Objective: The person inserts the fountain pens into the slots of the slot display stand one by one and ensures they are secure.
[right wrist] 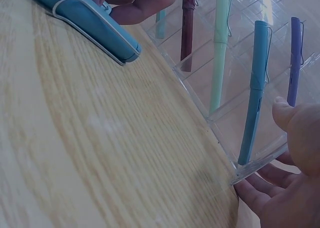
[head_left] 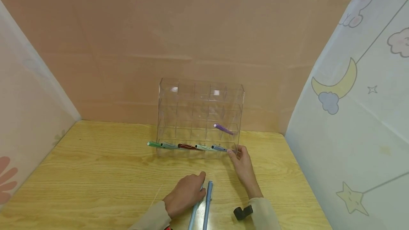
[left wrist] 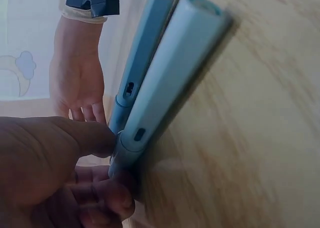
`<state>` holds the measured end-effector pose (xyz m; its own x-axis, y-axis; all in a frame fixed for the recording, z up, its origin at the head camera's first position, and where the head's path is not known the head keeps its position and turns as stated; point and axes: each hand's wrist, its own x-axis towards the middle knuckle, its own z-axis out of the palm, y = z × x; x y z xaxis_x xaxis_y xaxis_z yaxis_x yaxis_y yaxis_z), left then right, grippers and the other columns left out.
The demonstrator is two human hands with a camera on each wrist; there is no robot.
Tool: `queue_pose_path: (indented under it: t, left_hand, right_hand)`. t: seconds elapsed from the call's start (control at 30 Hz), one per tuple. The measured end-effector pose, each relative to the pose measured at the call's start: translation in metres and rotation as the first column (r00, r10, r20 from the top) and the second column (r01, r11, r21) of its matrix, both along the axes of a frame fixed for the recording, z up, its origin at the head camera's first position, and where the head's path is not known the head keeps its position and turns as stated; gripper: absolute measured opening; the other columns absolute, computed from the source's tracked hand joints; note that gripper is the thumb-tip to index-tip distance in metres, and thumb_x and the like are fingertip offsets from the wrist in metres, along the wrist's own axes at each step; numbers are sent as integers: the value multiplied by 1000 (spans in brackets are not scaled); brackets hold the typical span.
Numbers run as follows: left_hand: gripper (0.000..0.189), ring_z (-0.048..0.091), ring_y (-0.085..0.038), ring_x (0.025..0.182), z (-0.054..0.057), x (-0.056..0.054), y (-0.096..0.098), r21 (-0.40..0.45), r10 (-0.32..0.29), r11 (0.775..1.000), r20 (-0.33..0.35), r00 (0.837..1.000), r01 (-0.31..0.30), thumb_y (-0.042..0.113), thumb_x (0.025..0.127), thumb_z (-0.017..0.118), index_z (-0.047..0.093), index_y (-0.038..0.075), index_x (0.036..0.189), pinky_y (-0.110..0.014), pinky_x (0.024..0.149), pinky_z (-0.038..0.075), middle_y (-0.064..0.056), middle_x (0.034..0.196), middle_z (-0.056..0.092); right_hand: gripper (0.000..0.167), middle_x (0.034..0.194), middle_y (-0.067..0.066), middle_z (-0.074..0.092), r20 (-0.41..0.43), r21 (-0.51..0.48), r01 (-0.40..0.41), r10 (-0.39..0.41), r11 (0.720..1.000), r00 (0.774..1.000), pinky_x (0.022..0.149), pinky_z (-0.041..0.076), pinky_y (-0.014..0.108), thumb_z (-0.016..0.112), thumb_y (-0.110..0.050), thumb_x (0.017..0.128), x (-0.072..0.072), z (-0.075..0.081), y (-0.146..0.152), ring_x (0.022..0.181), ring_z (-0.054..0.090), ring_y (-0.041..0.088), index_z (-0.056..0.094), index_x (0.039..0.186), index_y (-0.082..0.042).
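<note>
My left hand (head_left: pixel 186 191) pinches a light blue pen (left wrist: pixel 170 68) between thumb and fingers, low over the wooden table. Right beside it lies a darker blue pen (head_left: pixel 207 203), its clip end toward the rack. With its thumb in front and fingers behind, my right hand (head_left: pixel 245 166) grips the lower right corner of a clear pen rack (head_left: pixel 158 113). In the rack's bottom row lean a green pen (head_left: pixel 153 144), a grey-green pen (head_left: pixel 169 146), a dark red pen (head_left: pixel 188 147), a pale green pen (head_left: pixel 203 148) and a blue pen (right wrist: pixel 255 88). A purple pen (head_left: pixel 223 129) sits one row higher.
The wooden table (head_left: pixel 96 173) runs back to a brown sheet (head_left: pixel 204 27) behind the rack. Pale patterned sheets stand along both sides. A black wrist mount (head_left: pixel 243 212) sits on the right sleeve.
</note>
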<state>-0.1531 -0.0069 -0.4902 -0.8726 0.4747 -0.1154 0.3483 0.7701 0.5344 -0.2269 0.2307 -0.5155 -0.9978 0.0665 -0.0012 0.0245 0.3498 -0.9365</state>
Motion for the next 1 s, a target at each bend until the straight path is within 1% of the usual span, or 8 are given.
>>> queue_pose_path:
  t: [0.1, 0.2, 0.37, 0.5, 0.6, 0.77, 0.87, 1.0]
  left_hand:
    - [12, 26, -7, 49, -2, 1, -2, 3, -16, 1000, -50, 999, 16, 9, 100, 67, 55, 10, 97, -24, 49, 19, 9, 58, 28]
    - [14, 23, -7, 51, -5, 2, -4, 2, -20, 1000, -85, 996, 20, 6, 98, 65, 53, 11, 93, -24, 50, 16, 9, 59, 25]
    - [16, 25, -6, 52, -8, 0, -8, -8, 11, 1000, -145, 989, -12, 9, 96, 66, 52, 13, 90, -24, 49, 19, 9, 60, 28]
    - [13, 29, -4, 51, -7, -2, -12, 4, 39, 999, -170, 985, -39, 13, 98, 69, 56, 13, 94, -23, 47, 23, 10, 58, 36]
    - [9, 32, -4, 50, -5, -1, -15, 41, 56, 998, -132, 990, -51, 15, 100, 69, 60, 12, 101, -23, 47, 26, 9, 57, 41]
    - [11, 37, -5, 53, 0, -1, -22, 155, 70, 986, -9, 997, -68, 18, 102, 71, 62, 12, 107, -23, 51, 31, 9, 60, 47]
    - [16, 43, -5, 56, 3, -2, -24, 230, 68, 970, 72, 995, -83, 23, 101, 74, 63, 14, 110, -24, 54, 36, 9, 66, 53]
    - [22, 50, -8, 60, 11, -3, -27, 303, 65, 947, 155, 986, -110, 28, 100, 76, 64, 14, 113, -25, 57, 42, 6, 74, 60]
  right_hand:
    - [63, 155, 27, 50, -1, 4, 6, -6, 1000, 1000, 119, 45, 61, 63, -41, 108, 0, 0, -1, 148, 50, 49, 43, 149, 3]
    - [63, 155, 29, 50, -3, 18, 3, -3, 1000, 1000, 119, 45, 63, 62, -41, 109, 0, -1, -1, 147, 49, 51, 43, 148, 4]
    - [63, 156, 28, 49, 5, 18, -4, 4, 1000, 1000, 119, 44, 63, 62, -42, 108, 1, 0, 0, 148, 49, 51, 43, 148, 3]
    - [61, 157, 27, 49, 12, 8, -7, 7, 1000, 1000, 120, 44, 63, 62, -41, 109, 2, 1, 1, 149, 47, 51, 43, 148, 2]
    - [63, 157, 27, 49, 13, 11, -7, 6, 1000, 1000, 119, 44, 63, 62, -42, 108, 2, 1, 1, 148, 48, 51, 43, 149, 2]
    - [66, 157, 26, 49, 16, 8, -4, 4, 1000, 1000, 119, 45, 61, 63, -46, 107, 3, 1, 0, 148, 49, 50, 43, 149, 1]
    - [65, 157, 25, 49, 16, 3, -7, 7, 1000, 1000, 120, 44, 62, 63, -46, 107, 3, 1, 1, 148, 48, 50, 43, 149, 1]
    - [64, 157, 26, 49, 22, 2, -5, 5, 1000, 1000, 119, 44, 63, 63, -44, 108, 4, 2, 1, 148, 48, 51, 42, 150, 0]
